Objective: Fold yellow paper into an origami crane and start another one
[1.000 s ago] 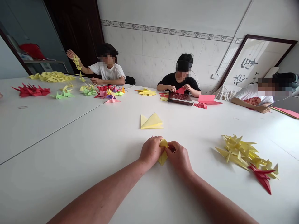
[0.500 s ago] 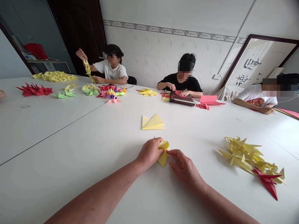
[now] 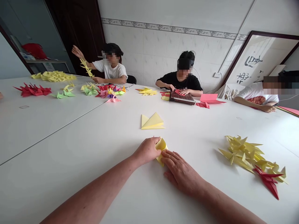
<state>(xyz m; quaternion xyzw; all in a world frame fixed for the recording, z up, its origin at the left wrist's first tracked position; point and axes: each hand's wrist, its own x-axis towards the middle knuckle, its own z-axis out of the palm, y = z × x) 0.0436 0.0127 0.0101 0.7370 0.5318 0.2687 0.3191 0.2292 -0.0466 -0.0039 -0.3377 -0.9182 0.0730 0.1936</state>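
Note:
A small piece of folded yellow paper [image 3: 161, 144] lies on the white table between my hands, its upper layer bulging open. My left hand [image 3: 147, 149] grips it from the left, thumb pressed on the paper and fingers curled behind its upper edge. From the right, my right hand [image 3: 178, 169] rests palm down with its fingers stretched flat, the fingertips touching the paper's right side and covering part of it. Just beyond lies another folded yellow paper [image 3: 153, 122], creased into triangles, which neither hand touches.
Yellow paper cranes [image 3: 245, 152] and a red crane [image 3: 268, 182] lie at the right. Farther left are red cranes [image 3: 34, 89], green cranes [image 3: 65, 94] and a yellow pile [image 3: 53, 76]. Across the table, people handle paper, one at a slatted board [image 3: 182, 99]. A seam [image 3: 53, 132] crosses the tabletop.
My right hand has moved from a fingertip touch to lying flatter over the paper's right side. The paper's upper flap has tipped slightly left. Across the table, a person's raised hand has shifted left.

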